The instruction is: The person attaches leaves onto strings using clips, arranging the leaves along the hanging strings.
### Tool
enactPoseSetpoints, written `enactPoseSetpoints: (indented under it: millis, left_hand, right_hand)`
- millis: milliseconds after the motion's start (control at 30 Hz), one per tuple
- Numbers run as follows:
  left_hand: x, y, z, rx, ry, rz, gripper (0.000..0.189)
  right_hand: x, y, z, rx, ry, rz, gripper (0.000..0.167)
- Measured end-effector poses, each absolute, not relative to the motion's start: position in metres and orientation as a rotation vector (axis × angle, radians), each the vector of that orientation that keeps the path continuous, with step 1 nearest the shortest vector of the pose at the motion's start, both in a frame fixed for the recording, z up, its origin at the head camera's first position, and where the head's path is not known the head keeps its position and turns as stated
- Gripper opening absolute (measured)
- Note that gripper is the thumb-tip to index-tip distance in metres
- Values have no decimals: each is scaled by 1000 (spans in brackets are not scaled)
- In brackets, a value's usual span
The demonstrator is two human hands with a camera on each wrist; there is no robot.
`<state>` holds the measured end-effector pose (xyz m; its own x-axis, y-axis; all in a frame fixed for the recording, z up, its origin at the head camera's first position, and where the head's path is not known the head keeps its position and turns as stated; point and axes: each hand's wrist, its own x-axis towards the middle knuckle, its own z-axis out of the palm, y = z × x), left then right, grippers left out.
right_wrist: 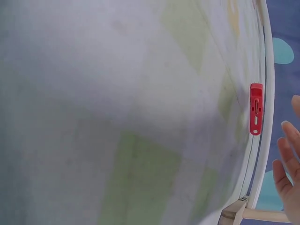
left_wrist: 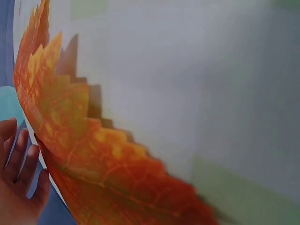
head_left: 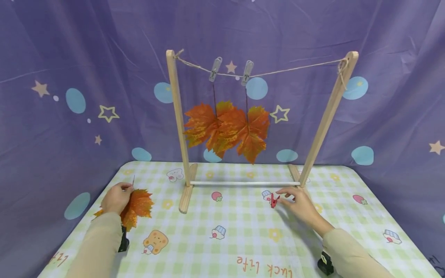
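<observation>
Now, left hand point(head_left: 115, 197): pinches an orange leaf point(head_left: 140, 204), near left.
Right hand point(head_left: 301, 205): fingers parted beside a red clip point(head_left: 273, 200).
Clip: near, right of centre; likely the pickup step, next calling for a pinch.
String point(head_left: 306, 67): far, two leaves point(head_left: 227, 129) hung.

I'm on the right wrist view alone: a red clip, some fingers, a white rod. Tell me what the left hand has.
Observer: In the head view, the left hand pinches an orange leaf at its stem.

Operator: Now give me whatever is up above that white rod.

Observer: Two more orange leaves hang there, overlapping one another.

Operator: Tell me what they hang from.

Observer: Each hangs from its own grey clip on a string stretched between two wooden posts.
</observation>
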<state>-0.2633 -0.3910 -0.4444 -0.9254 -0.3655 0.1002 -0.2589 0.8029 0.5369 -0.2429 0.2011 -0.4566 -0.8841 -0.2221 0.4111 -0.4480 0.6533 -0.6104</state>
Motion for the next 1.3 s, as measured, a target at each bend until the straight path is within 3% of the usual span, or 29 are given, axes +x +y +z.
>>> enactPoseSetpoints:
  millis: [533, 1300]
  left_hand:
    - [-279, -393, -450, 555, -2875, -730, 33]
    - [-281, -405, -448, 429, -2858, -812, 37]
  right_hand:
    - [-243, 201, -460, 538, -2572, 1043, 26]
    - [-261, 198, -460, 664, -2681, 1170, 31]
